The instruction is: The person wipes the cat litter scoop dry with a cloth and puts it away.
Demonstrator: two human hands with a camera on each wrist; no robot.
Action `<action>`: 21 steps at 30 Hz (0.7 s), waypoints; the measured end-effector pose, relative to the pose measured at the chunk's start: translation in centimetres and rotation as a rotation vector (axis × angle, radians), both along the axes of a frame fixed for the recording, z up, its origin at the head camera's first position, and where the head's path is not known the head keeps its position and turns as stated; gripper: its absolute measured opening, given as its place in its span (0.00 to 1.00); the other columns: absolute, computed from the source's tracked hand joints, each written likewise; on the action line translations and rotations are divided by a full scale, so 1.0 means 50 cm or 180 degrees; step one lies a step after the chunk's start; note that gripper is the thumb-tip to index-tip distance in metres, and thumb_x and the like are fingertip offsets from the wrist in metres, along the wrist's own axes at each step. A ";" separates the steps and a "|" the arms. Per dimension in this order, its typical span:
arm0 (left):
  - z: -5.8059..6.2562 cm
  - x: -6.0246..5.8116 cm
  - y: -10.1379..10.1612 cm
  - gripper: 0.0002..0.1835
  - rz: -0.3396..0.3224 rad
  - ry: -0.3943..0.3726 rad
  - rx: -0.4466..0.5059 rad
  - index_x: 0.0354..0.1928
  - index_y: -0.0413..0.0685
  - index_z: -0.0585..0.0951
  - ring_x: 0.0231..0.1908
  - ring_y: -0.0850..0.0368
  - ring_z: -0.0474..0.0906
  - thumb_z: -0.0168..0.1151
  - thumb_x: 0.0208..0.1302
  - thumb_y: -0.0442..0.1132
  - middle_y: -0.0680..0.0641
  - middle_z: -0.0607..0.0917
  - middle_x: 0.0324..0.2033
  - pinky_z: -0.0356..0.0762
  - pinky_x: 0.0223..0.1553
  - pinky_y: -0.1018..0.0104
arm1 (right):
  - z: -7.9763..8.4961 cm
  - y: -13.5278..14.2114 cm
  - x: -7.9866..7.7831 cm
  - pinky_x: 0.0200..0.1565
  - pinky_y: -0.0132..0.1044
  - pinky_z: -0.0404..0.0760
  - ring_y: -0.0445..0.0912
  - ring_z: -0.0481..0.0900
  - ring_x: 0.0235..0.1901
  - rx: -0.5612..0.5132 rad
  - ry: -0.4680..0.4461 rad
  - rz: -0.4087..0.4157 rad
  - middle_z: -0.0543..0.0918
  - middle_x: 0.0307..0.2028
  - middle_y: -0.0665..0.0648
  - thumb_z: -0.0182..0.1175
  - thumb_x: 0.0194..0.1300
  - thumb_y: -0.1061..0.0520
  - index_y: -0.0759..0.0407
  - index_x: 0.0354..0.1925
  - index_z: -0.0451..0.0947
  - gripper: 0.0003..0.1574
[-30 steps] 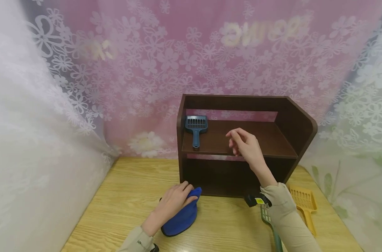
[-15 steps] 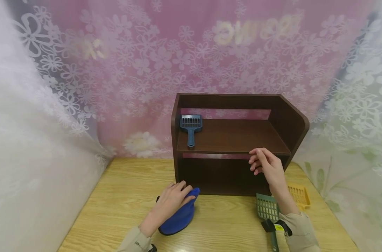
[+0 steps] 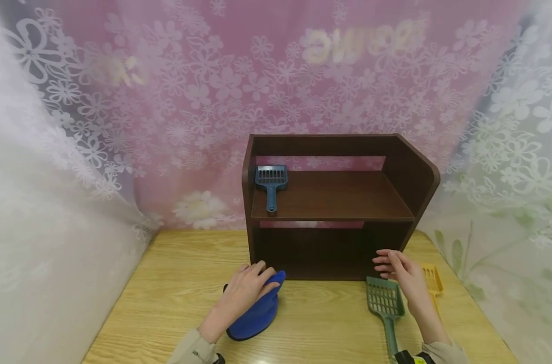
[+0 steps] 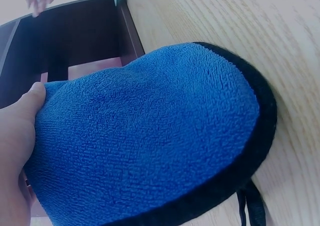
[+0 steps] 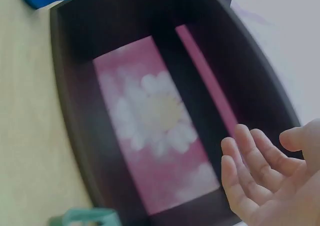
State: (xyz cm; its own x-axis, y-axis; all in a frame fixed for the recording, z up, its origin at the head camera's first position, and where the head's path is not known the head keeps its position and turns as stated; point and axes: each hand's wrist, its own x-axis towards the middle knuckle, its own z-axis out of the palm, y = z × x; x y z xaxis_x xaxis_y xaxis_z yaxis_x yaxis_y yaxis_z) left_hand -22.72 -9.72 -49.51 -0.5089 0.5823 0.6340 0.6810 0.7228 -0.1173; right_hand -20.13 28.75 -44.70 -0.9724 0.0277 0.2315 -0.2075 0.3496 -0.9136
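Note:
My left hand grips the upper end of a blue towelling cloth, thumb over its near face. Black edging runs round the cloth's rounded end in the left wrist view, and a black strap hangs from it. My right hand, holding nothing, is in front of the shelf's lower right corner with its fingers loosely bent. Just below and left of it, a green slotted litter scoop lies on the table. A yellow litter scoop lies to the right, partly hidden by my right wrist.
A dark brown two-tier shelf stands at the back of the wooden table. On its upper board, at the left, lies a blue litter scoop. Flowered curtains hang behind and on both sides.
My right hand has come down from over the upper board, moving right to beside the green scoop, which is now in fuller view. My left hand keeps its grip on the cloth.

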 end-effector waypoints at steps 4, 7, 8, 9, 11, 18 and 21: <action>0.000 0.001 0.001 0.12 0.0019 0.0005 0.0005 0.40 0.59 0.78 0.20 0.65 0.61 0.59 0.59 0.55 0.56 0.72 0.27 0.55 0.22 0.72 | -0.041 0.023 0.020 0.39 0.32 0.79 0.40 0.81 0.41 -0.0008 -0.0261 0.0029 0.81 0.48 0.57 0.36 0.73 0.45 0.69 0.59 0.65 0.33; 0.000 0.001 0.003 0.12 0.0012 -0.0025 -0.0002 0.40 0.60 0.78 0.20 0.65 0.60 0.59 0.59 0.55 0.56 0.71 0.27 0.53 0.22 0.72 | -0.071 0.039 0.036 0.41 0.32 0.78 0.36 0.79 0.43 0.0044 -0.0369 0.0000 0.79 0.51 0.57 0.35 0.73 0.45 0.69 0.61 0.64 0.33; -0.001 0.001 0.003 0.12 0.0008 -0.0044 -0.0005 0.41 0.60 0.78 0.20 0.65 0.60 0.59 0.59 0.55 0.56 0.71 0.27 0.53 0.23 0.73 | -0.081 0.044 0.041 0.41 0.32 0.78 0.35 0.79 0.42 0.0073 -0.0395 -0.0039 0.79 0.51 0.56 0.36 0.73 0.44 0.68 0.61 0.65 0.33; -0.001 0.001 0.004 0.12 0.0008 -0.0058 -0.0008 0.41 0.60 0.78 0.20 0.65 0.60 0.59 0.60 0.55 0.56 0.71 0.27 0.53 0.23 0.73 | -0.092 0.051 0.045 0.41 0.33 0.78 0.35 0.79 0.43 0.0075 -0.0444 -0.0089 0.79 0.51 0.55 0.36 0.73 0.43 0.67 0.60 0.65 0.33; -0.001 0.000 0.005 0.12 -0.0002 -0.0086 0.0001 0.41 0.60 0.78 0.20 0.65 0.60 0.58 0.60 0.55 0.56 0.71 0.27 0.53 0.23 0.72 | -0.121 0.069 0.053 0.40 0.34 0.79 0.37 0.80 0.42 -0.0099 -0.0450 -0.0075 0.80 0.49 0.55 0.37 0.73 0.45 0.66 0.60 0.67 0.31; -0.004 -0.003 0.011 0.11 -0.0016 -0.0073 0.0022 0.39 0.60 0.78 0.19 0.65 0.60 0.59 0.59 0.55 0.56 0.71 0.26 0.55 0.21 0.72 | -0.205 0.114 0.089 0.37 0.35 0.80 0.41 0.82 0.38 -0.0683 -0.0864 -0.0197 0.82 0.41 0.49 0.43 0.71 0.43 0.67 0.56 0.69 0.32; -0.005 -0.003 0.014 0.11 -0.0011 -0.0097 0.0009 0.39 0.60 0.78 0.18 0.64 0.62 0.59 0.59 0.55 0.56 0.71 0.26 0.57 0.21 0.72 | -0.201 0.107 0.111 0.38 0.35 0.80 0.41 0.82 0.36 -0.0671 -0.1169 -0.0479 0.82 0.38 0.50 0.40 0.72 0.44 0.73 0.58 0.65 0.34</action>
State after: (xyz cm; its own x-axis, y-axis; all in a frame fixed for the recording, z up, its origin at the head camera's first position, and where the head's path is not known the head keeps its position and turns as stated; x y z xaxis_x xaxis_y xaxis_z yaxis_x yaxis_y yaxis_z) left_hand -22.89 -9.03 -49.76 -0.5260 0.5823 0.6198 0.6867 0.7208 -0.0945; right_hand -14.57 34.10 -54.72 -0.9707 0.1846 -0.1541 0.1827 0.1494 -0.9717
